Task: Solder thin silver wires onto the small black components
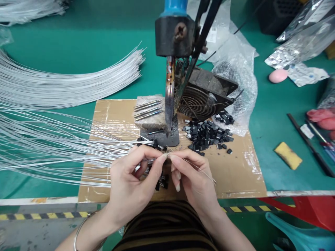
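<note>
Thumb and forefinger of my left hand (pixel 141 174) are pinched together, touching the fingertips of my right hand (pixel 193 170) at the front of the cardboard. My right hand is also closed in a pinch. A thin wire (pixel 200 169) passes between the meeting fingertips and trails out over my right hand; its gripped part is hidden. Many thin white wires (pixel 104 153) run in from the left behind my left hand, some ending in black connectors (pixel 163 181) partly hidden under it. Just beyond my fingers, a soldering iron (pixel 170 94) hangs tip down in a stand.
Loose black connectors (pixel 209 134) lie in a heap on the cardboard (pixel 235 174). A fan (pixel 199 99) stands behind them. Metal tips rest on a block (pixel 150 120). A white wire bundle (pixel 78 87) lies left. At right are a yellow sponge (pixel 288 155) and bubble wrap (pixel 240 90).
</note>
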The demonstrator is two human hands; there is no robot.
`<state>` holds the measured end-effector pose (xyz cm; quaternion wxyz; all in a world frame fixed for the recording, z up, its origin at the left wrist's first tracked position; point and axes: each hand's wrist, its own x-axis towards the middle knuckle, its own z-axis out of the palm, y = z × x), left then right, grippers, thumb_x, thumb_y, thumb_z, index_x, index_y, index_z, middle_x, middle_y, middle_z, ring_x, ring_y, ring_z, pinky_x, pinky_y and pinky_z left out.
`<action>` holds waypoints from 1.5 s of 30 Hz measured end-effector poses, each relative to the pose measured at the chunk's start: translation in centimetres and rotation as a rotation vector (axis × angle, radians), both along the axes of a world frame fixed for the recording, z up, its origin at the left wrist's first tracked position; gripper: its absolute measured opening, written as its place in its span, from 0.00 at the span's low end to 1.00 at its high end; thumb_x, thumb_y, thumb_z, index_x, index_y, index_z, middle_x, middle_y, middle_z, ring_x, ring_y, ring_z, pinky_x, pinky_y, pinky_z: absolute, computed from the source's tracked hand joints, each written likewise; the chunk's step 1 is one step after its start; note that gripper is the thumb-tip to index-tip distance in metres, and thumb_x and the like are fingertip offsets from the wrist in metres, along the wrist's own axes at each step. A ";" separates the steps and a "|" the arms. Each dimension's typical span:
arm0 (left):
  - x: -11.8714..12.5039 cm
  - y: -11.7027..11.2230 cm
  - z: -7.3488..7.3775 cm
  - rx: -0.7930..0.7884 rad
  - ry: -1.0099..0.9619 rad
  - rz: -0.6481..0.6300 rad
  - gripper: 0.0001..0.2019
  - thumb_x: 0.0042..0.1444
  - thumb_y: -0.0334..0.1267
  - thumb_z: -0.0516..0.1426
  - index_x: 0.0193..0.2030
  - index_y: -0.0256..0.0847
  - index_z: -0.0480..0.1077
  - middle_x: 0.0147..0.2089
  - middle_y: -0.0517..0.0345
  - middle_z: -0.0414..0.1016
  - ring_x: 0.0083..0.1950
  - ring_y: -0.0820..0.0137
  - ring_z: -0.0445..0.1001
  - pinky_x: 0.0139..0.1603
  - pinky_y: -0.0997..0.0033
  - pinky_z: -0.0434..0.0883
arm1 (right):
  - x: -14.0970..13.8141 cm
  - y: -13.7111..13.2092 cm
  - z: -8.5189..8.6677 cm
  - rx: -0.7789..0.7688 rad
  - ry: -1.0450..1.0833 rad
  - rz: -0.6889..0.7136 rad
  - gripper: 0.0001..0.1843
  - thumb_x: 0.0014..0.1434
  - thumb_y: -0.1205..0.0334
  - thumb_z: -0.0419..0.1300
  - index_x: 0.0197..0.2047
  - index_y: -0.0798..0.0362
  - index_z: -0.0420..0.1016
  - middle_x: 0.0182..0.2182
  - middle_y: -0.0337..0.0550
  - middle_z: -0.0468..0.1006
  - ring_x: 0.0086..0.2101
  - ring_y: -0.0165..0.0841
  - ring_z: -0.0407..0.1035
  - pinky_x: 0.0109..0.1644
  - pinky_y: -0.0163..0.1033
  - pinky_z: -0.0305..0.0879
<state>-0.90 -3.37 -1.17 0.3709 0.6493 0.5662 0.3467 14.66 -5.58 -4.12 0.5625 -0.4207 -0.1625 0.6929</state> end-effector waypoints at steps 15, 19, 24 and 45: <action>-0.1 0.2 0.1 -0.056 -0.011 -0.031 0.04 0.66 0.34 0.63 0.37 0.43 0.78 0.27 0.64 0.74 0.24 0.76 0.63 0.24 0.73 0.61 | 0.7 0.5 0.3 -0.054 0.023 0.059 0.07 0.57 0.57 0.76 0.33 0.51 0.89 0.22 0.34 0.77 0.15 0.23 0.66 0.16 0.28 0.64; 0.0 0.2 0.0 -0.040 -0.007 -0.012 0.05 0.66 0.34 0.63 0.37 0.44 0.78 0.25 0.66 0.70 0.23 0.76 0.60 0.24 0.74 0.60 | 0.6 0.4 0.3 -0.050 0.024 0.052 0.07 0.58 0.56 0.76 0.35 0.51 0.90 0.22 0.35 0.77 0.16 0.23 0.66 0.17 0.29 0.65; 0.3 0.1 -0.1 0.005 0.026 -0.004 0.05 0.66 0.33 0.63 0.37 0.43 0.77 0.25 0.66 0.68 0.23 0.76 0.59 0.23 0.74 0.59 | 0.2 0.3 0.3 -0.067 0.045 -0.003 0.06 0.57 0.58 0.76 0.34 0.50 0.90 0.21 0.34 0.77 0.14 0.22 0.65 0.16 0.28 0.63; 0.8 -0.3 -0.6 -0.011 -0.023 0.036 0.05 0.67 0.34 0.63 0.37 0.43 0.78 0.28 0.62 0.75 0.25 0.75 0.65 0.25 0.73 0.63 | -0.5 0.0 0.5 -0.085 0.049 -0.068 0.05 0.56 0.57 0.75 0.33 0.49 0.90 0.20 0.34 0.76 0.14 0.22 0.62 0.16 0.28 0.63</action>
